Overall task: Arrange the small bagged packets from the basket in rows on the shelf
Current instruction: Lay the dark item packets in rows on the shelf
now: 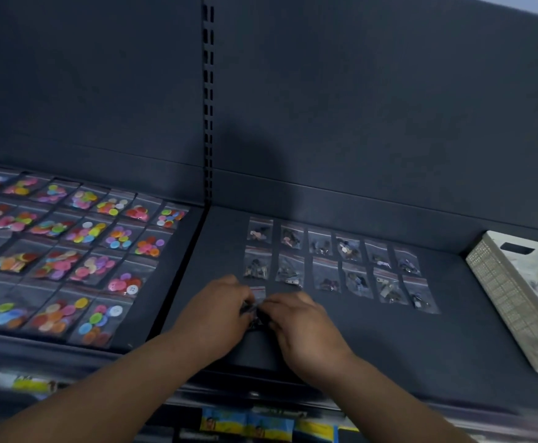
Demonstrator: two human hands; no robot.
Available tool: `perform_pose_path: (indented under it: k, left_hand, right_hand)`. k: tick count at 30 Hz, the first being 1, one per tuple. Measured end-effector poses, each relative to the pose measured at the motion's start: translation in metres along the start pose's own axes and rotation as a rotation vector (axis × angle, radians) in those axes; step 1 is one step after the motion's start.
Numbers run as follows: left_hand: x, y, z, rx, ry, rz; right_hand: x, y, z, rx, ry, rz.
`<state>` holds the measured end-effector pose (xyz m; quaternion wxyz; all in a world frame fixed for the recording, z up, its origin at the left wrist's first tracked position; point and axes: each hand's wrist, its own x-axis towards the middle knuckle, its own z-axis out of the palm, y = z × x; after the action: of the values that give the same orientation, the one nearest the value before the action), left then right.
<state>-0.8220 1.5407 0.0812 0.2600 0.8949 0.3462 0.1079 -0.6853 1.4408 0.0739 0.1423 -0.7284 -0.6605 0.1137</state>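
Two rows of small clear packets (331, 263) holding dark metal bits lie on the dark shelf (389, 340), right of its centre post. Below the left end of the front row, my left hand (216, 314) and my right hand (296, 324) meet over one more packet (257, 298). Both hands pinch it between fingertips just above the shelf surface. Only its red-striped top edge and a dark patch show between the fingers. A white perforated basket (497, 292) stands at the right edge of the shelf, with a few packets inside.
The left shelf section carries several rows of packets with coloured buttons (79, 251). A slotted upright post (208, 107) divides the two sections. The dark back panel rises behind. Printed packages (251, 426) show on the level below.
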Motion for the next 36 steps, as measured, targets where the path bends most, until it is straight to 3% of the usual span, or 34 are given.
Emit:
perform_pose_path:
  k: [10, 17, 21, 27, 36]
  left_hand:
    - [0.017, -0.005, -0.002, 0.073, -0.021, 0.061]
    - [0.03, -0.006, -0.009, 0.109, 0.106, 0.112]
    - [0.054, -0.002, -0.017, 0.208, -0.007, 0.151]
    - [0.093, -0.002, -0.016, 0.308, -0.208, 0.063]
    - [0.115, -0.007, -0.005, 0.322, -0.273, 0.046]
  right_hand:
    - [0.01, 0.009, -0.005, 0.01, -0.041, 0.008]
    - [0.017, 0.023, -0.019, -0.029, 0.083, 0.08]
    - [0.038, 0.036, -0.027, -0.095, 0.044, 0.134]
    - [0.073, 0.053, -0.036, -0.164, -0.046, 0.189]
    - [0.089, 0.063, -0.038, -0.164, -0.173, 0.19]
